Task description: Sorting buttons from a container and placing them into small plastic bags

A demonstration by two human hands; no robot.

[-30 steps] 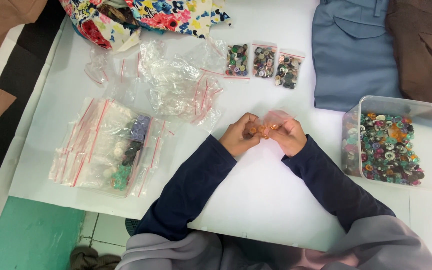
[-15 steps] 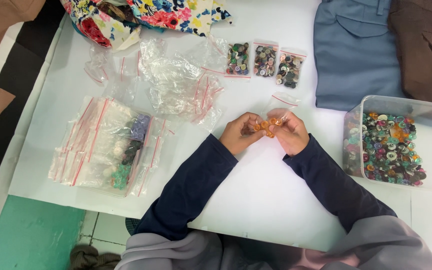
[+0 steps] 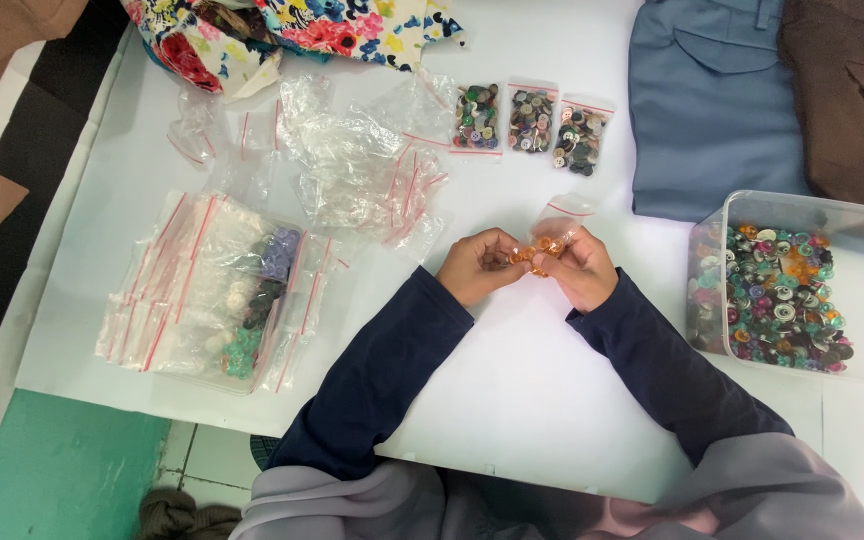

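left hand [image 3: 474, 266] + right hand [image 3: 580, 270] | pinch small clear bag [image 3: 552, 232], orange buttons [image 3: 534, 254]

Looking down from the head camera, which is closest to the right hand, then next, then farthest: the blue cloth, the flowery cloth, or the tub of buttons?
From the right hand:
1. The tub of buttons, just to its right.
2. The blue cloth, up and to the right; only a little farther than the tub.
3. The flowery cloth, far up on the left.

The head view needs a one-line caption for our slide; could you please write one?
Both hands, left hand and right hand, hold orange buttons at a small zip bag beside a tub of mixed buttons.
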